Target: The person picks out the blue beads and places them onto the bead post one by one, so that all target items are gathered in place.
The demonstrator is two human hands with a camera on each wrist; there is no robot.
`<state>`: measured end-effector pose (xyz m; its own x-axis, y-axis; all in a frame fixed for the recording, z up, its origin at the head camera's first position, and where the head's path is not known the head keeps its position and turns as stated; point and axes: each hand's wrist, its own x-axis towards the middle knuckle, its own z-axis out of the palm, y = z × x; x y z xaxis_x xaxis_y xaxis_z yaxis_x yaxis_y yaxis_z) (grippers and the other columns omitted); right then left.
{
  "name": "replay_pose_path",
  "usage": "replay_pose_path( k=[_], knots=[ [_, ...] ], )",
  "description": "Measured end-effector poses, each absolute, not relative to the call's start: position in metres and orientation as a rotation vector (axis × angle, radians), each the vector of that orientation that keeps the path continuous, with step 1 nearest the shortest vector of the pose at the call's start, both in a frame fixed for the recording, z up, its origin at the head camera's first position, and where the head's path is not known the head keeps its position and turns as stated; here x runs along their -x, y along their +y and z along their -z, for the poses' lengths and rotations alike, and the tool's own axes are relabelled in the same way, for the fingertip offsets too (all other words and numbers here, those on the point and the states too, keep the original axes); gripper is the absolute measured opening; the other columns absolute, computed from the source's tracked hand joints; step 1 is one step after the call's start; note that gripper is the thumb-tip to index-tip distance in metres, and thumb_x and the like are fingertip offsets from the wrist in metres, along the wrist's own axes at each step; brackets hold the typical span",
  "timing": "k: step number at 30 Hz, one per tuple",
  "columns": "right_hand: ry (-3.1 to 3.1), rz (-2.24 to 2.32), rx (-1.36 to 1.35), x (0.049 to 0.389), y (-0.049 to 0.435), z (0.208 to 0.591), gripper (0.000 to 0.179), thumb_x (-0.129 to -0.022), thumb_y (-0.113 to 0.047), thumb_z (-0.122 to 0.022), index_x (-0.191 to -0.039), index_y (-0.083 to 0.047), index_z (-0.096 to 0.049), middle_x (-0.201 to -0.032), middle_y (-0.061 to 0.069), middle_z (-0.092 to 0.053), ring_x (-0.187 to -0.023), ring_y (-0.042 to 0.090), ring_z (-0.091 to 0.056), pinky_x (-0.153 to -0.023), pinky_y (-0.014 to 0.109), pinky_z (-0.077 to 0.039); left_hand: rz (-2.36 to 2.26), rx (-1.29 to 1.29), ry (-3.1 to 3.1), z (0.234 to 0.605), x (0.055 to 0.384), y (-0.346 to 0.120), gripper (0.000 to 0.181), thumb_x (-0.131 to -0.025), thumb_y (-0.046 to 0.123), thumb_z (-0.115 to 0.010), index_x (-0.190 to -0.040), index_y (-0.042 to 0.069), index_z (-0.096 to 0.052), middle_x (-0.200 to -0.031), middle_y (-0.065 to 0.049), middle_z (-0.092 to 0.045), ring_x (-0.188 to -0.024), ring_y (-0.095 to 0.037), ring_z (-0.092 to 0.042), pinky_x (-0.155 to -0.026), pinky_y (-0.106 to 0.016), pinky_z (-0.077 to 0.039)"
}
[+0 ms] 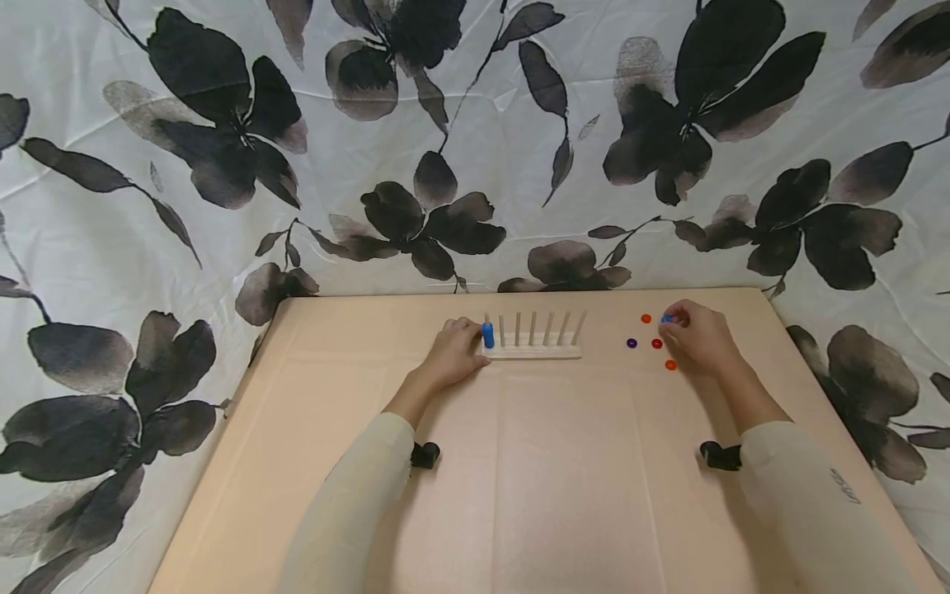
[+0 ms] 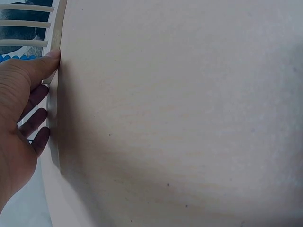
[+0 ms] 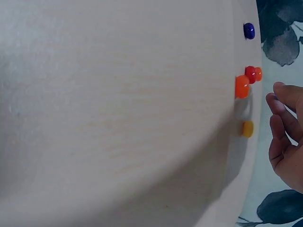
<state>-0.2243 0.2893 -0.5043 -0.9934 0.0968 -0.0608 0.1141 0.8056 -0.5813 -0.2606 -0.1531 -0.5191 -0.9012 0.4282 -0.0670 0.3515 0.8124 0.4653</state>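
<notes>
A wooden peg rack [image 1: 531,351] with a row of upright pegs stands near the far edge of the table. Blue beads [image 1: 487,335] are stacked on its leftmost peg. My left hand [image 1: 454,350] grips the rack's left end, its thumb [image 2: 51,57] against the front of the base. Off to the right, my right hand [image 1: 699,337] pinches a blue bead [image 1: 667,318] between thumb and fingertips. Close by lie a dark purple bead [image 1: 632,343], a red bead [image 1: 656,344] and two orange beads [image 1: 671,365]. A yellow bead [image 3: 247,128] shows below them in the right wrist view.
The pale wooden table [image 1: 564,478] ends just behind the rack and beads. Beyond it hangs a white cloth [image 1: 519,165] with dark flower prints. Black wrist cameras [image 1: 720,456] jut inward from both sleeves, above the tabletop.
</notes>
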Motion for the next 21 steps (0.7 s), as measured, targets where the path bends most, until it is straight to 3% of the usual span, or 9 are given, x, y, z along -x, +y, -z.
replay_pose_path(
  k=[9, 21],
  knots=[
    [2.927, 0.946, -0.167, 0.222, 0.278, 0.484, 0.031, -0.104, -0.022, -0.061, -0.129, -0.004, -0.056, -0.114, 0.020, -0.060, -0.103, 0.037, -0.054, -0.088, 0.051, -0.053, -0.690, -0.612, 2.824, 0.517, 0.260, -0.153, 0.062, -0.090, 0.031, -0.082, -0.141, 0.003, -0.059, -0.136, -0.011, -0.060, -0.131, -0.032, -0.049, -0.113, -0.047, -0.041],
    [3.027, 0.938, 0.092, 0.229, 0.262, 0.462, 0.023, -0.099, -0.011, -0.069, -0.119, -0.001, -0.063, -0.105, 0.020, -0.069, -0.100, 0.036, -0.061, -0.083, 0.046, -0.050, -0.678, -0.605, 2.826, 0.516, 0.259, -0.152, 0.063, -0.090, 0.032, -0.081, -0.142, 0.004, -0.058, -0.137, -0.010, -0.059, -0.131, -0.032, -0.048, -0.113, -0.046, -0.041]
  ],
)
